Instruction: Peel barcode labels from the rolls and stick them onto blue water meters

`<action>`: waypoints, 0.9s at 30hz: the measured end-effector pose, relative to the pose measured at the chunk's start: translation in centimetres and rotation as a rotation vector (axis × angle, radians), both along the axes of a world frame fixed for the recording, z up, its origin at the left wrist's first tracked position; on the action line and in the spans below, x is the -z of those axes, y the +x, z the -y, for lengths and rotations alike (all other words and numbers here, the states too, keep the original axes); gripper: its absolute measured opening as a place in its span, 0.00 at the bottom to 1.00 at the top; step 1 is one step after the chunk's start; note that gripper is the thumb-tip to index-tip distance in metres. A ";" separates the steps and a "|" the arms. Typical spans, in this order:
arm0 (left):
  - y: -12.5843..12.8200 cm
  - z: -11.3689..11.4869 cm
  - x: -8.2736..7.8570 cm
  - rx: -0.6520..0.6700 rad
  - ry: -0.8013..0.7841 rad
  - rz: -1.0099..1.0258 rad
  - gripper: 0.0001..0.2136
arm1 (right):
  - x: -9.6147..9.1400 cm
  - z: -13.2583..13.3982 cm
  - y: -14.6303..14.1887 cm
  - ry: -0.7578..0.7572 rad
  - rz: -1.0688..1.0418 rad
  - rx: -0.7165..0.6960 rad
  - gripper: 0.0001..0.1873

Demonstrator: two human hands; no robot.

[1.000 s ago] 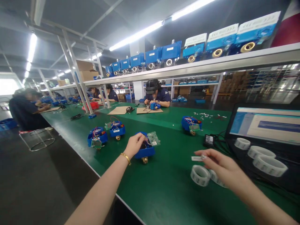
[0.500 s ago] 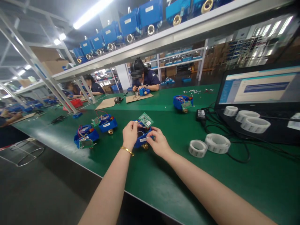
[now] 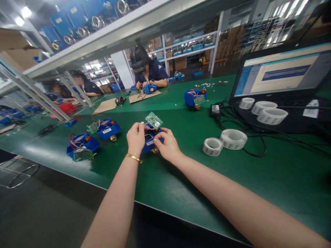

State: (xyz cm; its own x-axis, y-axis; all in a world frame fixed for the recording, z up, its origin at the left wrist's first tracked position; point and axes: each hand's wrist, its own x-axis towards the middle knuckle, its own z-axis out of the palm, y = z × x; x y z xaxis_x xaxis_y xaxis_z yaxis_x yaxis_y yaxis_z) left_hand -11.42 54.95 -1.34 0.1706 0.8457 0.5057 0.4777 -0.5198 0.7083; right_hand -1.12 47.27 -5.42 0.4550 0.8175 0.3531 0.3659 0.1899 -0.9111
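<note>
A blue meter housing (image 3: 149,144) with coloured wires and a brass fitting sits on the green table (image 3: 181,179) in front of me. A green circuit board (image 3: 153,120) stands tilted above it. My left hand (image 3: 136,137), with a gold bracelet on the wrist, grips the housing's left side with curled fingers. My right hand (image 3: 167,145) is closed at its right front, pinching a small white label (image 3: 150,142) against the housing.
Two more blue housings (image 3: 82,146) (image 3: 108,128) lie to the left and another (image 3: 194,97) further back. Label rolls (image 3: 212,146) (image 3: 233,138) lie right of my hands; more rest on an open laptop (image 3: 279,75) with cables. Other people work across the table under a shelf.
My right hand came over from the label rolls with a white label and now presses it onto the housing. My view dipped lower and closer.
</note>
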 end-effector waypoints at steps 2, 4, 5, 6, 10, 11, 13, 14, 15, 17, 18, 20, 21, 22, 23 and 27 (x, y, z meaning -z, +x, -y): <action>0.0 0.0 0.0 0.000 0.002 0.000 0.15 | 0.0 0.0 0.0 0.001 -0.003 0.010 0.04; 0.1 0.0 0.0 -0.002 0.001 -0.001 0.15 | 0.0 0.0 0.0 0.004 -0.005 0.018 0.04; 0.1 0.0 -0.1 -0.003 0.001 -0.002 0.15 | 0.1 0.0 0.0 0.005 -0.004 0.021 0.04; 0.1 0.1 -0.1 -0.004 0.000 -0.004 0.15 | 0.1 0.0 0.0 0.006 -0.003 0.023 0.04; 0.0 0.1 -0.1 -0.010 -0.003 -0.006 0.15 | 0.0 -0.1 -0.1 0.014 0.002 0.035 0.04; 0.0 0.1 -0.1 -0.010 -0.002 -0.005 0.15 | 0.0 -0.1 -0.1 0.018 0.003 0.037 0.04; -0.1 0.0 0.0 -0.009 0.001 -0.005 0.15 | 0.0 -0.1 -0.1 0.025 0.006 0.040 0.04; -0.1 0.0 0.0 -0.007 0.003 -0.005 0.15 | 0.0 -0.1 -0.2 0.029 0.007 0.041 0.04; -0.1 0.0 0.1 -0.006 0.005 -0.005 0.15 | 0.0 -0.1 -0.2 0.032 0.007 0.043 0.04; -0.2 0.0 0.1 -0.004 0.007 -0.003 0.15 | 0.1 -0.1 -0.3 0.038 0.007 0.047 0.04; -0.2 -0.1 0.2 -0.002 0.006 -0.001 0.15 | 0.1 -0.1 -0.3 0.041 0.006 0.049 0.04; -0.2 -0.1 0.2 0.003 0.001 0.002 0.15 | 0.2 -0.1 -0.4 0.050 0.003 0.050 0.04; -0.2 -0.1 0.3 0.005 -0.003 0.004 0.15 | 0.3 -0.1 -0.4 0.056 0.000 0.050 0.03; -0.2 -0.1 0.3 0.008 -0.009 0.006 0.15 | 0.4 -0.1 -0.5 0.064 -0.003 0.049 0.03; -0.1 -0.1 0.3 0.008 -0.014 0.008 0.15 | 0.4 -0.1 -0.5 0.072 -0.008 0.048 0.02; -0.2 0.1 0.2 0.007 -0.030 0.017 0.15 | 0.9 -0.1 -0.8 0.109 -0.035 0.042 0.03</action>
